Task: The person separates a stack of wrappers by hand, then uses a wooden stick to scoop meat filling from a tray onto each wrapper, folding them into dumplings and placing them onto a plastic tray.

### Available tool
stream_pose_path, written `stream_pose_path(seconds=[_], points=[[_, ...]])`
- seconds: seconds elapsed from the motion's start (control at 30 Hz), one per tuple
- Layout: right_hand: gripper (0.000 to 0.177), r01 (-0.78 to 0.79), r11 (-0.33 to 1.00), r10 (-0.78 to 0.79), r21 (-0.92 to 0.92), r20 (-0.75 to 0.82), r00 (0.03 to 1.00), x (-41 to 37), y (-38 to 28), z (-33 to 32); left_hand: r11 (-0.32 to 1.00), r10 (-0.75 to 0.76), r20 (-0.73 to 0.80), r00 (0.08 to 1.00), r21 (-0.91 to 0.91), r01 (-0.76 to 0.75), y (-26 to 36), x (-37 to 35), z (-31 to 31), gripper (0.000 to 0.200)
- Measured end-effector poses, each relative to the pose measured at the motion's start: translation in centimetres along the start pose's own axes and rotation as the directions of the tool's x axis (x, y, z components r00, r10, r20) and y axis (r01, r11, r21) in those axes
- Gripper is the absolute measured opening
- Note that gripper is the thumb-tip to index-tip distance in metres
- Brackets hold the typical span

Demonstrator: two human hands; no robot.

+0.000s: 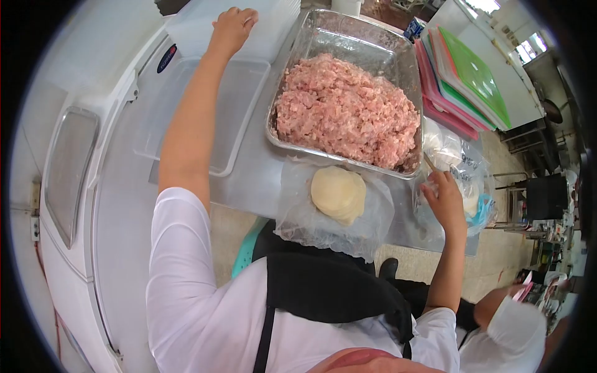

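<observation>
Left hand (pixel 231 28): arm stretched far forward, fingers curled down over the top edge of the white box (pixel 261 25) at the far left of the table (pixel 249 186). The hand is narrow and closed on that edge.

Right hand (pixel 443 199): fingers closed around a thin stick (pixel 429 163), which points at the near right corner of the metal tray (pixel 407 68). The hand rests against a clear bag (pixel 463 168) at the table's right edge.

Between the arms, the metal tray holds minced meat (pixel 345 112). Just in front of it, a stack of dough rounds (pixel 337 194) lies on a plastic sheet (pixel 311 230) that overhangs the near table edge. A clear tray (pixel 239 118) lies under the left forearm. Cutting boards (pixel 472 81) are stacked beyond the right side.
</observation>
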State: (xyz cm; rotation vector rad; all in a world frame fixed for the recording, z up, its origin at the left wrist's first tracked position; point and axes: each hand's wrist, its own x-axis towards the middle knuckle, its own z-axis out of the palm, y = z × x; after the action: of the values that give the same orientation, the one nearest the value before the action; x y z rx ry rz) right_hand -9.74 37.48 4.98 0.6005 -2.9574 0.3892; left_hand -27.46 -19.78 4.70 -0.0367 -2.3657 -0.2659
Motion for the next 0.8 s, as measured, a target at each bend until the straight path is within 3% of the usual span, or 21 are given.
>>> stream_pose_path(seconds=[0.23,0.3,0.4,0.5,0.6,0.67,0.8], points=[[0.027,0.015,1.0,-0.015,0.021,0.001,1.0,0.2,0.4,0.0,0.995,-0.009,0.138,0.99,-0.096,0.023,0.7,2.3,1.0,0.018],[0.027,-0.02,1.0,0.019,0.02,0.008,1.0,0.5,0.4,0.1,0.99,0.04,0.122,0.992,-0.142,-0.022,0.2,3.2,2.5,0.018],[0.028,-0.082,0.996,0.08,0.037,0.052,0.995,0.8,0.1,0.1,0.999,-0.047,0.149,0.988,0.034,0.042,2.3,2.5,1.2,0.019],[0.031,-0.149,0.984,0.142,0.094,0.079,0.987,0.6,-0.6,-0.4,0.994,-0.062,0.188,0.98,-0.073,0.077,3.4,1.2,-0.3,0.028],[0.033,-0.171,0.978,0.165,0.121,0.06,0.984,-0.2,-0.9,-0.9,0.954,0.182,-0.054,0.982,-0.233,-0.19,3.6,-2.0,-1.2,0.042],[0.035,-0.139,0.987,0.136,0.087,0.03,0.99,-0.8,-0.9,-0.9,0.911,0.1,0.181,0.978,-0.411,-0.017,5.3,-5.6,-4.8,0.052],[0.037,-0.087,0.996,0.087,-0.009,-0.007,0.996,-2.1,-0.6,-0.8,0.95,0.02,0.351,0.936,-0.3,0.093,7.9,-13.7,-12.7,0.046]])
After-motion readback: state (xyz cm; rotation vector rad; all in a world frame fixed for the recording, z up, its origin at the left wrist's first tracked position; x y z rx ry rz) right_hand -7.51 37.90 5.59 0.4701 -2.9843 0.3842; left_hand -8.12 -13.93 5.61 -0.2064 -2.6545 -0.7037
